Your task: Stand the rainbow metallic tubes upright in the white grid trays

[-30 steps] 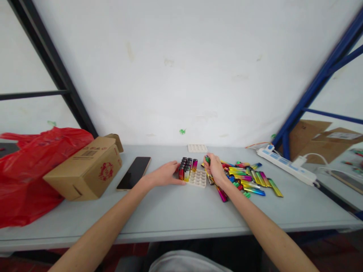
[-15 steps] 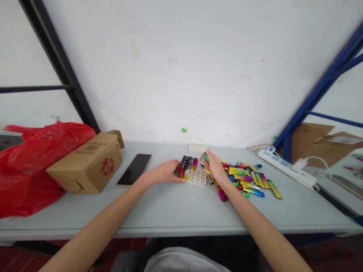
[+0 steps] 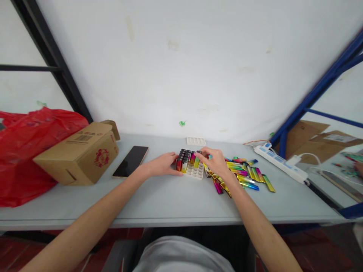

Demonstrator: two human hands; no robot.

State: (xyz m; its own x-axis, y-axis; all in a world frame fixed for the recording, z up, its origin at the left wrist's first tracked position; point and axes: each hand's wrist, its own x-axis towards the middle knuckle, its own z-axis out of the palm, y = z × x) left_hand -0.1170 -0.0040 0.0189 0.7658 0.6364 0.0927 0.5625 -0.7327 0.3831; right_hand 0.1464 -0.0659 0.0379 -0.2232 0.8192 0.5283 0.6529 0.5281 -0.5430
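Note:
Several upright lighters (image 3: 184,166) with black tops and coloured metallic bodies fill the left part of a pale tray (image 3: 195,173) with rows of round pockets. Spread around the tray's left side is my left hand (image 3: 163,165), thumb at the near corner and fingers behind, close against the lighters. My right hand (image 3: 214,160) pinches a yellow-green lighter (image 3: 196,162) upright over the tray, right of the standing ones. Whether its base sits in a pocket cannot be told. A loose pile of shiny lighters (image 3: 246,177) lies right of the tray, partly hidden by my right forearm.
Behind the tray, a second pale tray (image 3: 196,141) lies by the wall. On the left are a black phone (image 3: 131,161), a cardboard box (image 3: 82,155) and a red plastic bag (image 3: 25,151). A white power strip (image 3: 280,164) lies along the right side. Part of another person's hand (image 3: 359,168) shows far right.
My right hand has brought the lighter from above the pile's left edge leftward and down to the tray, now holding it upright. My left hand stays beside the tray. The whole view has shifted slightly.

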